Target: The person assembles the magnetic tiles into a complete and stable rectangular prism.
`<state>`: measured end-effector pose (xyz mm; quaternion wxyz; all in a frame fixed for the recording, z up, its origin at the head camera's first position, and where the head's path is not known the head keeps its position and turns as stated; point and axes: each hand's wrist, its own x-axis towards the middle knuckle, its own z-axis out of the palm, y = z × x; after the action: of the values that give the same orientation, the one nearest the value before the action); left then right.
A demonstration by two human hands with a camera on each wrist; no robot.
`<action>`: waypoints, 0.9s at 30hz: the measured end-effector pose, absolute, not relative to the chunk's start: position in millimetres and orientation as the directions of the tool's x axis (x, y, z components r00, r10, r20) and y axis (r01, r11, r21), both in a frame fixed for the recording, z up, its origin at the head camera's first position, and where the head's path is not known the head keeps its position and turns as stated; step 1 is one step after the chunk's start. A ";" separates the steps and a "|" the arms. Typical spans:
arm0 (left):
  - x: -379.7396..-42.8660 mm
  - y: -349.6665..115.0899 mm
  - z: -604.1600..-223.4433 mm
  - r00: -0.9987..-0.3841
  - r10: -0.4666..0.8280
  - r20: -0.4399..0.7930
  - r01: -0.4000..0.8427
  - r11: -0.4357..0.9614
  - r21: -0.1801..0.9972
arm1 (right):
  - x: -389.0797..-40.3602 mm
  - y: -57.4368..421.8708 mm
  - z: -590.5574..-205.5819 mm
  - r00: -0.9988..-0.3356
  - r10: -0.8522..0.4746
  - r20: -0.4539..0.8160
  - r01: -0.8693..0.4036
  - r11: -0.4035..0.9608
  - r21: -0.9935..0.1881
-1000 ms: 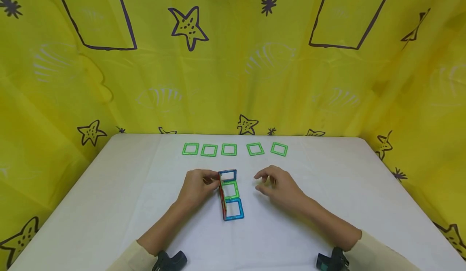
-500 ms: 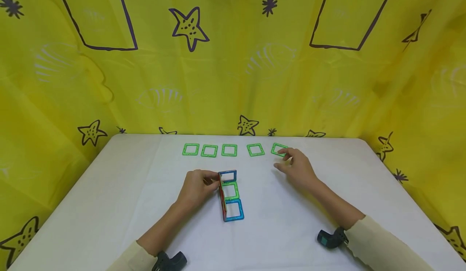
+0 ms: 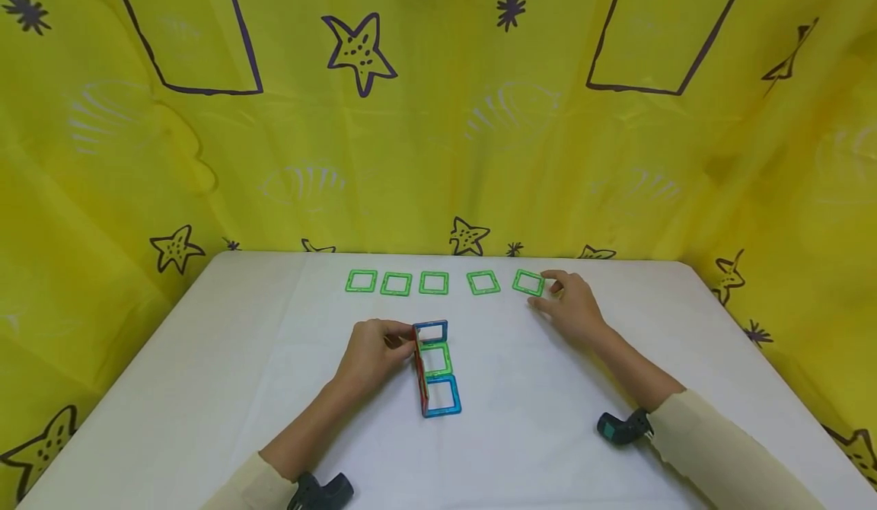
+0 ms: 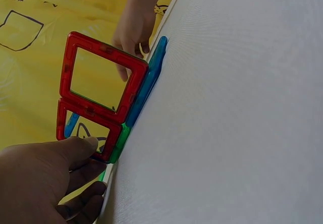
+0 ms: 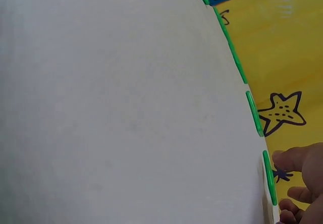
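My left hand pinches the standing row of red square magnetic tiles between thumb and fingers. Along the foot of that red wall a green magnetic tile and a blue magnetic tile lie flat on the table. Another blue tile stands upright at the far end. My right hand is at the rightmost loose green tile, thumb and index finger spread at its right side. That tile lies flat; whether the fingertips touch it I cannot tell.
Several more green square tiles lie in a row along the back of the white table, among them a leftmost tile. Behind the table hangs a yellow curtain with drawn starfish.
My right hand has moved back and to the right, from beside the assembled tiles to the rightmost green tile. The left hand keeps its hold on the red tiles.
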<state>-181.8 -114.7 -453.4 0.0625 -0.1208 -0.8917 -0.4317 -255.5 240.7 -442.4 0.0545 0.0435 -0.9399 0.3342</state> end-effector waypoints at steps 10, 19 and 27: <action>-181.1 -114.7 -451.3 -0.962 0.164 0.218 0.273 0.599 0.753 | -268.1 246.6 -446.5 -0.992 -0.048 0.121 -0.114 0.774 -0.623; -181.8 -114.8 -451.1 -0.961 0.168 0.219 0.276 0.601 0.750 | -277.3 249.2 -448.0 -0.999 -0.024 0.048 -0.048 0.781 -0.622; -181.7 -115.3 -451.1 -0.960 0.171 0.221 0.279 0.596 0.753 | -279.4 249.5 -448.6 -0.998 -0.024 0.053 -0.051 0.795 -0.604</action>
<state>-181.7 -115.3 -451.1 0.0630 -0.1262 -0.8912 -0.4312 -279.4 249.5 -448.6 0.0211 0.0199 -0.9473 0.3192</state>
